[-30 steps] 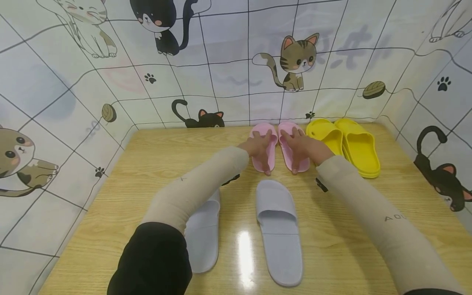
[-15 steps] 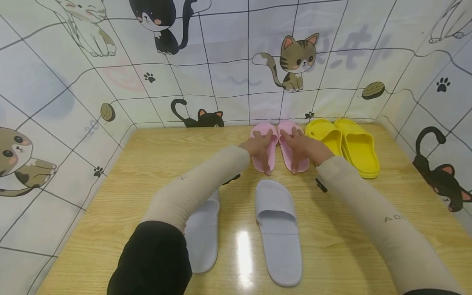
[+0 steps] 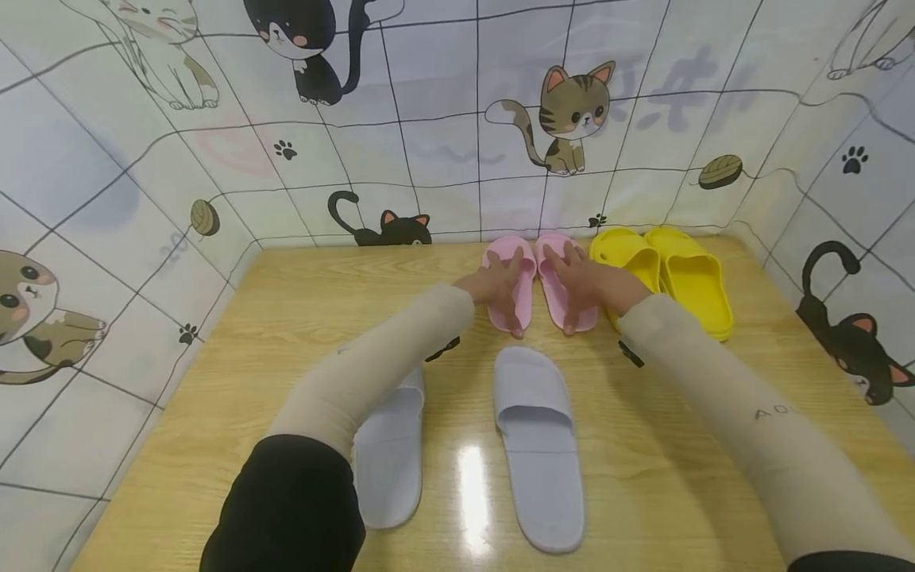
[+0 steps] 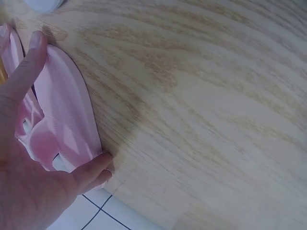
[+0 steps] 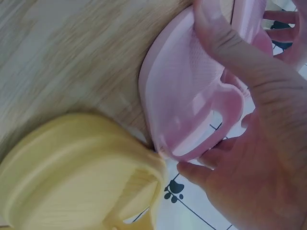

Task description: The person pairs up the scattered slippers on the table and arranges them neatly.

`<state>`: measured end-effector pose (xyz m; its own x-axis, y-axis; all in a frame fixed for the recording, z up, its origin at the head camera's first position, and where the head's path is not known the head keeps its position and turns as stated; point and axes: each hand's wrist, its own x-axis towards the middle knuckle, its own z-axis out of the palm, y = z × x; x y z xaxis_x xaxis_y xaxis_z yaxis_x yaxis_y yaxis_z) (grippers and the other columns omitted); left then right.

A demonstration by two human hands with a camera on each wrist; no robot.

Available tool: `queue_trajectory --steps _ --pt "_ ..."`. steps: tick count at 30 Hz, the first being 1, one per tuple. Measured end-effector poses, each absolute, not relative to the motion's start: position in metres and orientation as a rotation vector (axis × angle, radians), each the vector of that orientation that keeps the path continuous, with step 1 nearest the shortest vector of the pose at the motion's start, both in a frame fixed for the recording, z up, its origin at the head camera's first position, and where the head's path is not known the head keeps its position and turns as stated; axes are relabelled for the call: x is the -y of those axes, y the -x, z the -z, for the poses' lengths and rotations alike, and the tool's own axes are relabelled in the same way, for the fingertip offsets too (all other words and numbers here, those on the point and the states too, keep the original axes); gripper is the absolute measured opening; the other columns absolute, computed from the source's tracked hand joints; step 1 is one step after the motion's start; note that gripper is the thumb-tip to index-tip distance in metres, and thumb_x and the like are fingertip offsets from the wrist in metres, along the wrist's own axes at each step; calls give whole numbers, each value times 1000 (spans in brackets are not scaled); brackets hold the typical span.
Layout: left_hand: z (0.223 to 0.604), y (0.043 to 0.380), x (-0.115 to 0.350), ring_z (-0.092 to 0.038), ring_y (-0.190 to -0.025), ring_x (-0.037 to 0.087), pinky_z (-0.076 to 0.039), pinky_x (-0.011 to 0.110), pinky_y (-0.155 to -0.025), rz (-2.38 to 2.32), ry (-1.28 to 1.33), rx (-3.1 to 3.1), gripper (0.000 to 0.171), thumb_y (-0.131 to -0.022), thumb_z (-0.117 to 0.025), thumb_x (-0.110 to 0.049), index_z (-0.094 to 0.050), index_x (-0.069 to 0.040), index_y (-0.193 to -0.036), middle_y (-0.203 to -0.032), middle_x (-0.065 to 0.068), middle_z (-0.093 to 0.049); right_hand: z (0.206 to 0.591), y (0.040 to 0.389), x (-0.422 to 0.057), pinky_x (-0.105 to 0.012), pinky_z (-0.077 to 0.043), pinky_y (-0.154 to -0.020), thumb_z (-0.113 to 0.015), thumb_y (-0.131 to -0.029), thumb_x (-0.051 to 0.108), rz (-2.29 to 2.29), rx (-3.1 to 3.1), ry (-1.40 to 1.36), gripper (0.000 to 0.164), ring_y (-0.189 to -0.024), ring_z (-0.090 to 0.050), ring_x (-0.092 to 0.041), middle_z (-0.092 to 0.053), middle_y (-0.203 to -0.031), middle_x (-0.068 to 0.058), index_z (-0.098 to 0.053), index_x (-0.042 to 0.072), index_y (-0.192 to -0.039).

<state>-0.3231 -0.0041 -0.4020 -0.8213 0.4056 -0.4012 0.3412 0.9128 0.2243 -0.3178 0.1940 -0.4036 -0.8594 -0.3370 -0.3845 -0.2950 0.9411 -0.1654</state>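
A pair of pink slippers stands side by side at the back of the wooden surface, toes by the wall. My left hand (image 3: 496, 287) spreads over the left pink slipper (image 4: 67, 100), thumb at its heel and fingers by its toe end. In the right wrist view, my right hand (image 5: 268, 115) reaches over the right pink slipper (image 5: 175, 81); its thumb lies along the heel side and its fingertips are at the toe end. Both hands have fairly straight, spread fingers and partly hide the slippers.
Yellow clogs (image 3: 696, 294) stand just right of the pink pair. Nearer me lie two grey slippers, the right one (image 3: 543, 477) in full view and the left one (image 3: 391, 469) partly under my left sleeve. A cat-patterned wall covering (image 3: 443, 159) borders the wooden surface (image 3: 322, 278).
The view has shifted very slightly. My right forearm has moved a little rightward, while both hands stay at the pink slippers, which have barely moved.
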Motion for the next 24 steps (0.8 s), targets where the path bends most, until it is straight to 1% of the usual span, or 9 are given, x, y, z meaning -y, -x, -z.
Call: queue_trajectory --steps 4,8,12,14,16,20,24 --pt "404 325 7 -25 -155 47 -31 62 -123 -194 -529 -2589 157 -67 -94 -55 28 -25 -161 -169 31 19 403 319 -195 -73 -14 -122 -98 -64 44 144 -2656 480 151 -158 10 -50 17 -170 -28 9 19 -167" --pt "405 327 8 -19 -157 48 -29 60 -125 -203 -536 -2564 156 -68 -92 -58 29 -23 -161 -166 32 24 401 320 -197 -74 -15 -121 -98 -64 45 144 -2648 511 151 -157 10 -51 17 -170 -28 9 19 -167" --pt "404 327 8 -6 -160 45 -26 57 -126 -218 -541 -2552 156 -69 -92 -58 29 -22 -161 -166 31 26 398 321 -199 -77 -14 -120 -97 -64 47 178 -2643 539 150 -157 11 -52 18 -169 -29 7 18 -167" --pt "404 327 8 2 -161 43 -24 57 -127 -229 -550 -2552 156 -69 -92 -58 29 -21 -161 -166 31 26 397 321 -200 -77 -13 -120 -97 -63 49 203 -2637 535 150 -157 11 -53 19 -169 -29 7 18 -167" --pt "404 328 7 8 -161 42 -22 57 -128 -229 -554 -2554 156 -69 -91 -58 28 -20 -161 -167 30 25 396 321 -201 -76 -13 -120 -97 -63 50 228 -2636 530 151 -157 11 -53 20 -168 -30 7 18 -167" --pt "402 328 9 14 -160 39 -17 56 -129 -244 -555 -2549 156 -69 -91 -59 28 -19 -161 -167 30 26 392 320 -200 -75 -12 -121 -96 -65 49 282 -2632 517 148 -157 12 -53 21 -168 -30 6 18 -167" --pt "400 327 13 20 -159 37 -10 55 -130 -310 -557 -2525 155 -70 -92 -56 27 -19 -162 -166 28 29 390 316 -200 -74 -13 -122 -95 -67 49 290 -2654 552 147 -156 11 -54 20 -167 -33 6 12 -167"
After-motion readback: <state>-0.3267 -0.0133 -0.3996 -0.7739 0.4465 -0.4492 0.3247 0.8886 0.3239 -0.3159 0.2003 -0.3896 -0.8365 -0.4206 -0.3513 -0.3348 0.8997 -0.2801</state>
